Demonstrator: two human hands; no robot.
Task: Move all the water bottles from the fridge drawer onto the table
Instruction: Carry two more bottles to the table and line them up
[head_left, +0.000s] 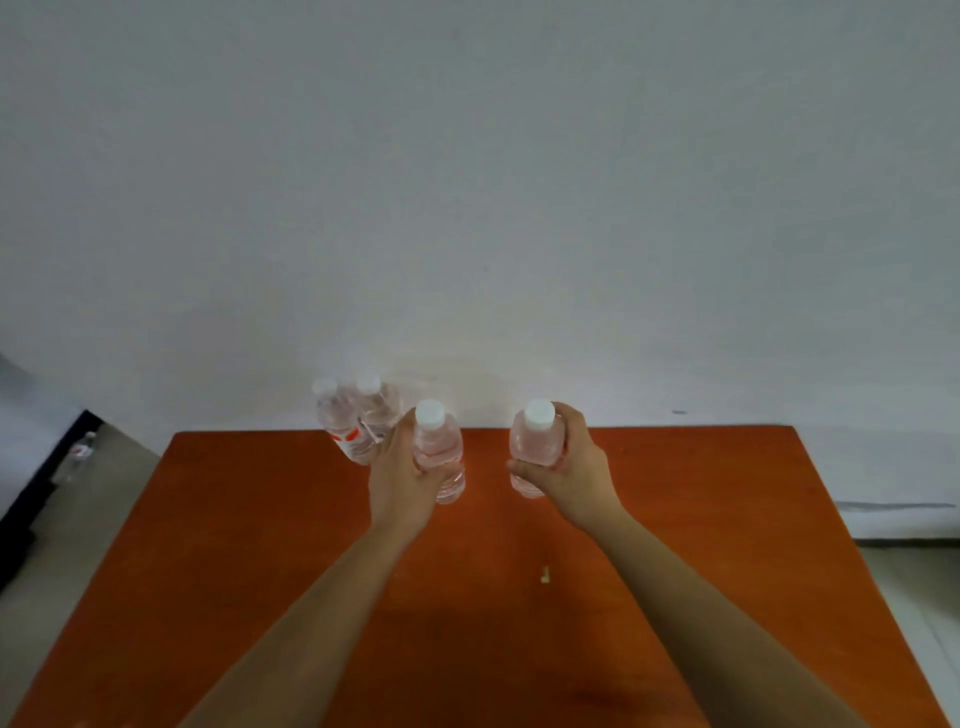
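My left hand (400, 478) grips a clear water bottle (439, 447) with a white cap, upright over the far part of the orange table (260, 545). A second clear bottle (535, 441) with a white cap is held the same way by my right hand (571, 467), a little to the right. Two more bottles stand at the table's far edge: one with a red label (340, 426) and one close beside it (376, 408), just behind my left hand. I cannot tell whether the held bottles touch the tabletop.
A plain white wall rises right behind the table. A small pale scrap (544, 574) lies on the tabletop between my forearms. On the floor at far left stands another bottle (83, 447) near a dark edge. Grey floor shows on both sides.
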